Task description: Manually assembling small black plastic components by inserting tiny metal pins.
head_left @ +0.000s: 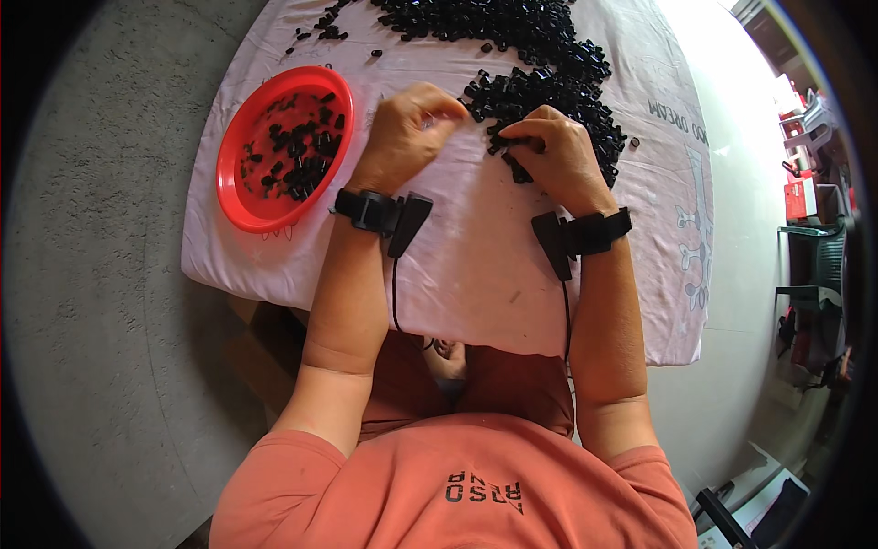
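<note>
A large heap of small, shiny black pieces (pixel 494 27), apparently plastic, spreads over the far part of the table; part of it (pixel 535 96) reaches down to my hands. My left hand (pixel 412 133) is closed in a pinch just left of this heap; what its fingertips hold is too small to make out. At the heap's near edge, my right hand (pixel 558 156) is also pinched, with black pieces by and under its fingers. Whether one is between the fingertips is hidden. Left of my left hand lies a round red plastic tray (pixel 242 209) with several black pieces in it.
A pale printed cloth (pixel 457 265) covers the table. Each wrist wears a black strap with a block and cable (pixel 395 293). A few loose pieces (pixel 376 53) lie apart from the heap. Green chairs (pixel 823 261) and stacked goods stand along the right side; grey floor (pixel 101 229) is at left.
</note>
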The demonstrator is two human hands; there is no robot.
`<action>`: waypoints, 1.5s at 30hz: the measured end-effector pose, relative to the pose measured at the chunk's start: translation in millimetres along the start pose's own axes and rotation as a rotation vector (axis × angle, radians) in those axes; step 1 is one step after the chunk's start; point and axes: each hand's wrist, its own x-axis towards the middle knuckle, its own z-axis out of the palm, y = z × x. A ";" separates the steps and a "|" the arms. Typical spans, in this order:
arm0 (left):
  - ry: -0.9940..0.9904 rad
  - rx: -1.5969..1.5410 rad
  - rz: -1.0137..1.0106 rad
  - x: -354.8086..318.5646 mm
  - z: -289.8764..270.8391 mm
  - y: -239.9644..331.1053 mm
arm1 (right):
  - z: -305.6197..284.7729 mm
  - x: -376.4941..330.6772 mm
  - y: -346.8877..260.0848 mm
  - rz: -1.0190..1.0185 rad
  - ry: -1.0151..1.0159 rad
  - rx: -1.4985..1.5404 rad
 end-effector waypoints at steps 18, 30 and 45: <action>0.132 0.260 -0.139 -3.5 -14.6 -11.3 | -0.9 4.8 9.6 0.284 0.156 0.711; 0.114 0.428 -0.041 -5.6 -4.9 -19.2 | -5.2 3.5 6.8 0.299 0.104 0.879; 0.076 0.485 0.161 -1.4 -0.1 -21.6 | -4.1 2.7 -4.7 0.273 0.008 0.907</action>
